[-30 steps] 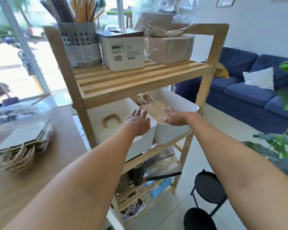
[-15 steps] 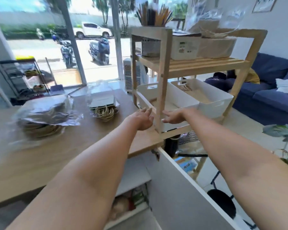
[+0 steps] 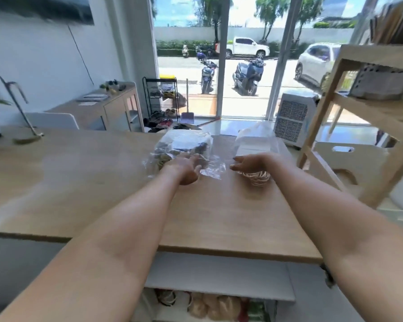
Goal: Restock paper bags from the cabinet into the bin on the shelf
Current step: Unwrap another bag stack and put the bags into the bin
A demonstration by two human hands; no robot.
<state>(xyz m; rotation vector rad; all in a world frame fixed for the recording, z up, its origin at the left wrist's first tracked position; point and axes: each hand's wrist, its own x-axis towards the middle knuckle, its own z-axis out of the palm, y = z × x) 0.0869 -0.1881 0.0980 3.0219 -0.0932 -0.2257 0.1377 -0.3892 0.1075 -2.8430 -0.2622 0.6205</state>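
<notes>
Two plastic-wrapped packs of paper bags lie on the wooden countertop [image 3: 230, 217]. The left pack [image 3: 184, 145] is crinkled clear plastic; the right pack [image 3: 256, 147] shows white bags with twisted rope handles [image 3: 257, 176] at its near end. My left hand [image 3: 186, 168] reaches to the near edge of the left pack, fingers apart, holding nothing. Over the rope handles hovers my right hand [image 3: 249, 162], open too. At the right edge stands the wooden shelf [image 3: 363, 110] with a white bin [image 3: 349, 154] on its middle level. The open cabinet [image 3: 216, 284] sits below the counter.
A gold desk lamp [image 3: 21, 126] stands at the counter's far left. Behind the counter are a sideboard [image 3: 102, 108], a shoe rack [image 3: 161, 98] and a white air unit [image 3: 293, 117] by the glass doors. Packages fill the cabinet's lower shelf [image 3: 209, 305].
The view has swung left from the shelf bins to the counter. Both hands left the bins and now reach toward the wrapped packs.
</notes>
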